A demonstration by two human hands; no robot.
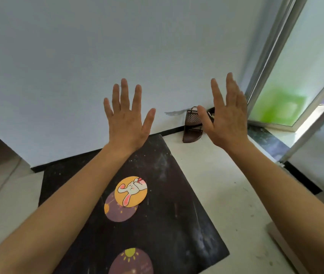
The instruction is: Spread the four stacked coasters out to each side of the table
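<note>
An orange coaster with a white rabbit [131, 191] lies on the black table [169, 224], overlapping a purple coaster [117, 212] just below it. Another purple coaster with a yellow sun [131, 262] sits at the near edge, partly cut off by the frame. My left hand [126, 119] and my right hand [226, 117] are both raised in the air well above the far end of the table, backs toward me, fingers spread, holding nothing. My left forearm crosses over the table's left part and hides what is under it.
A white wall rises behind the table. A brown plastic basket [192, 125] leans in the corner on the light floor. A glass door with a metal frame [271, 76] stands at the right. A cable [1, 186] runs along the floor at the left.
</note>
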